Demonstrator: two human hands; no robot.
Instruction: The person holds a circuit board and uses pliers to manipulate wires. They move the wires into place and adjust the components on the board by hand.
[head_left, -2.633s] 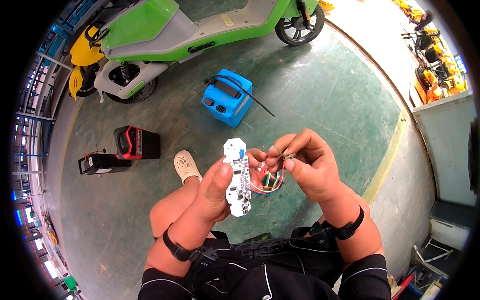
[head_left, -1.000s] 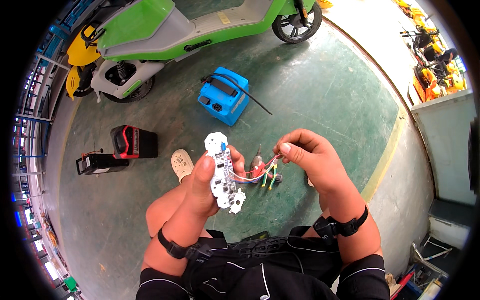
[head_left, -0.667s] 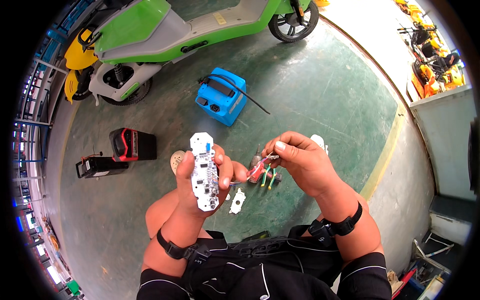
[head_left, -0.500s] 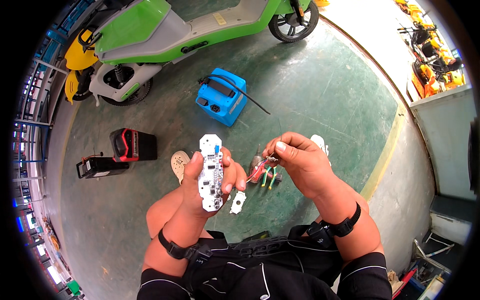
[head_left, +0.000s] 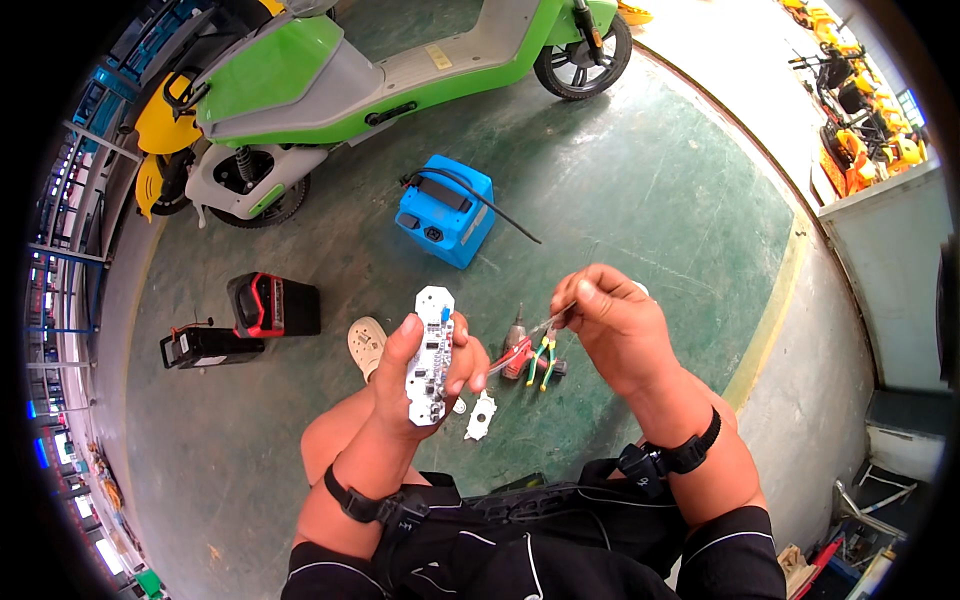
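A narrow white circuit board (head_left: 430, 352) with small dark parts and a blue part stands on end in my left hand (head_left: 394, 392). The thumb lies along its left edge and the fingers are at its right. To the right, my right hand (head_left: 622, 330) pinches the ends of thin wires (head_left: 545, 327) between thumb and fingertips. These wires stretch toward the board, blurred, and their join with it is hidden by my left fingers. On the floor below lie pliers (head_left: 543, 364) with green-yellow handles and a red-and-grey power tool (head_left: 514, 352). A small white plate (head_left: 481, 416) lies nearby.
A blue battery box (head_left: 450, 215) with a black cable stands ahead on the green floor. Two black battery cases, one red-trimmed (head_left: 275, 306), sit at left. A green scooter (head_left: 350, 105) stands at the back. A grey cabinet (head_left: 890, 270) is at right.
My right hand has moved slightly right, and the wires look more drawn out. The board has shifted a little right and down, turning slightly edge-on. The whole view has shifted slightly.
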